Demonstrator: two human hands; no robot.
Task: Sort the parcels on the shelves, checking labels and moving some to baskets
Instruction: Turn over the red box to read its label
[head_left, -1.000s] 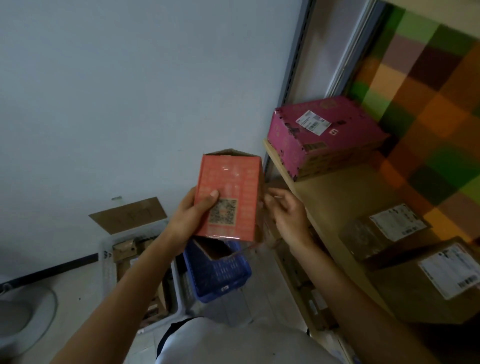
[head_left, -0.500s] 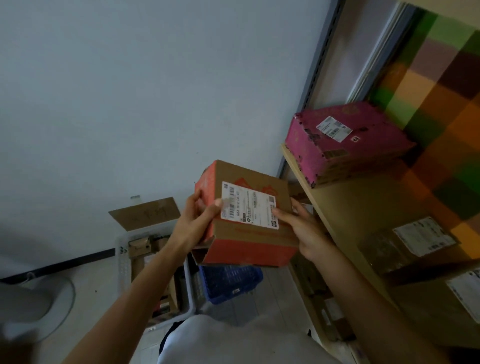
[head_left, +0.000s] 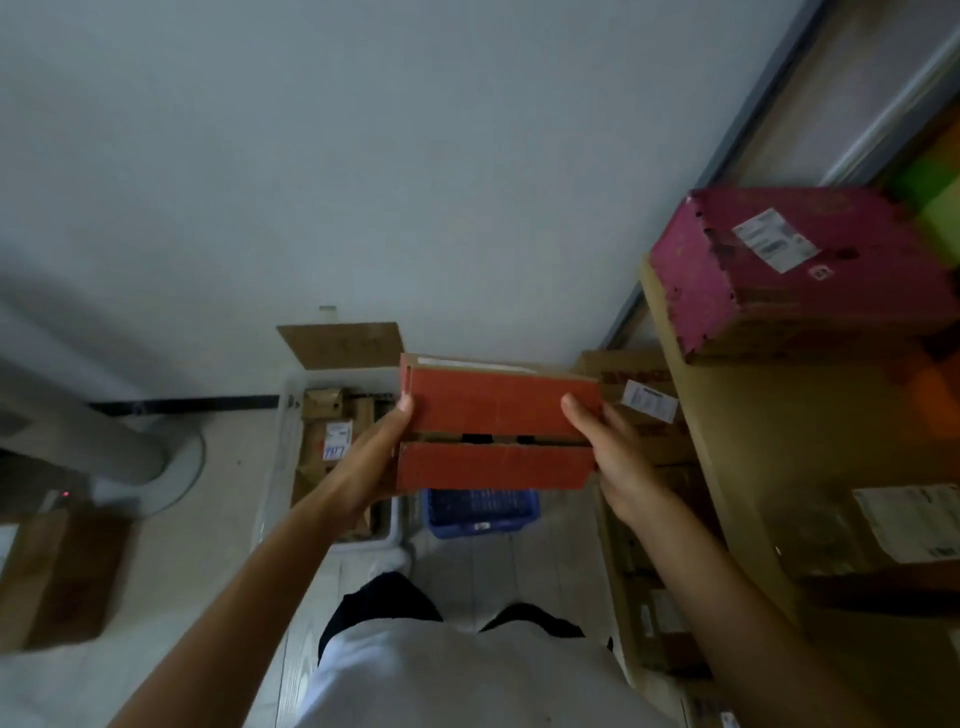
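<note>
Currently I log: red box (head_left: 496, 431), gripped at its ends by left hand (head_left: 375, 457) and right hand (head_left: 615, 457); blue basket (head_left: 480, 514) beneath; pink parcel (head_left: 800, 270) up-right.

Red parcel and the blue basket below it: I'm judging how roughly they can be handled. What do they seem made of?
Red parcel: cardboard, likely corrugated, printed matte red; bare brown edges show along its top and middle seam. Blue basket: probably moulded plastic, given its lattice wall and even colour; blurred, so uncertain.
</note>
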